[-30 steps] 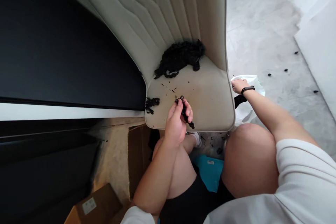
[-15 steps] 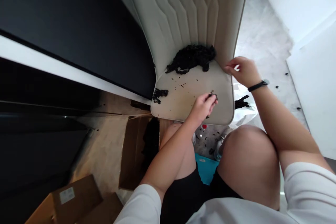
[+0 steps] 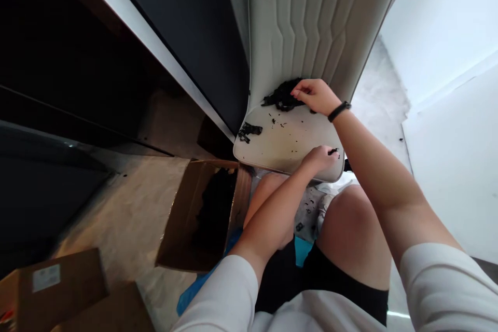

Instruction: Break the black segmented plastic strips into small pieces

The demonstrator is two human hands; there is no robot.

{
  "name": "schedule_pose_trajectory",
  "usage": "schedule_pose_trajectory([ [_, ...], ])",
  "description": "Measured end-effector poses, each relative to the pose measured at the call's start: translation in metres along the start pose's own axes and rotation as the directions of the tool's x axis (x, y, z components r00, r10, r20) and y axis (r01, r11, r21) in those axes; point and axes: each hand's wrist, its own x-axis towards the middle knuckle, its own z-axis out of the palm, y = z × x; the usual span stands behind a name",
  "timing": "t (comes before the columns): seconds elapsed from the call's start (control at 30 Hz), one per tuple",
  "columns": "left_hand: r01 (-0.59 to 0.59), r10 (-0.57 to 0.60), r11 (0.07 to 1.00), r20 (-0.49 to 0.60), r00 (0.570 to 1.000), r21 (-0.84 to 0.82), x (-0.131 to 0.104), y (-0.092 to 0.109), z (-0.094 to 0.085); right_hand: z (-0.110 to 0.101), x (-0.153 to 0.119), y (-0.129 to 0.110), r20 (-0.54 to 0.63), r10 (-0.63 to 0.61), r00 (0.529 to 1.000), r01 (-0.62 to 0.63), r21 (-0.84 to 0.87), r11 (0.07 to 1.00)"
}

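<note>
My left hand (image 3: 322, 160) is closed around a small black piece (image 3: 333, 151) over the front right of the beige padded chair seat (image 3: 272, 148). Further back, my right hand (image 3: 317, 96) has thumb and fingers pinched together at the right side of a crumpled black pile (image 3: 282, 96), which lies against the ribbed backrest (image 3: 299, 15). Whether anything is between those fingers is hidden. A smaller clump of black pieces (image 3: 249, 130) rests at the seat's left edge. Tiny dark crumbs are scattered across the seat.
An open cardboard box (image 3: 177, 218) with black material inside stands left of my legs. More cardboard boxes (image 3: 66, 280) sit at the lower left. Dark panels (image 3: 187, 21) rise close on the chair's left. Black scraps (image 3: 309, 207) litter the floor between my legs.
My right hand has moved left from beside the seat's right edge to the black pile. My left hand has shifted right, still holding a small black piece. The view has turned.
</note>
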Motion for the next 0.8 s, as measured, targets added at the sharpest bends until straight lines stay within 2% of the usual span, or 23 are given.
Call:
schedule_pose_trajectory([
  [0.07, -0.05, 0.046, 0.995, -0.041, 0.998, -0.089, 0.004, 0.002, -0.009, -0.025, -0.029, -0.019, -0.041, 0.004, 0.999, -0.001, 0.086, 0.996],
  [0.17, -0.127, 0.107, 0.938, -0.078, 0.991, -0.322, 0.009, 0.005, -0.029, -0.047, -0.079, -0.045, -0.196, 0.04, 0.98, -0.005, 0.177, 0.984],
  [0.27, -0.157, 0.145, 0.777, -0.069, 0.987, -0.609, 0.016, 0.005, -0.049, -0.046, -0.121, -0.049, -0.353, 0.115, 0.928, -0.039, 0.215, 0.976],
  [0.37, -0.149, 0.122, 0.649, -0.091, 0.988, -0.746, 0.024, 0.002, -0.065, -0.027, -0.146, -0.03, -0.424, 0.192, 0.885, -0.092, 0.246, 0.965],
  [0.47, -0.083, 0.024, 0.695, -0.092, 0.995, -0.714, 0.028, -0.006, -0.078, -0.004, -0.158, -0.001, -0.428, 0.279, 0.86, -0.18, 0.258, 0.949],
  [0.57, -0.074, -0.007, 0.783, -0.128, 0.992, -0.618, 0.023, -0.017, -0.088, 0.012, -0.162, 0.021, -0.367, 0.35, 0.862, -0.254, 0.285, 0.924],
  [0.7, -0.149, 0.089, 0.844, -0.139, 0.986, -0.516, 0.01, -0.025, -0.098, 0.018, -0.159, 0.033, -0.276, 0.344, 0.897, -0.269, 0.275, 0.923],
  [0.8, -0.239, 0.192, 0.823, -0.143, 0.971, -0.515, 0.001, -0.023, -0.103, 0.02, -0.155, 0.029, -0.188, 0.319, 0.929, -0.253, 0.309, 0.917],
])
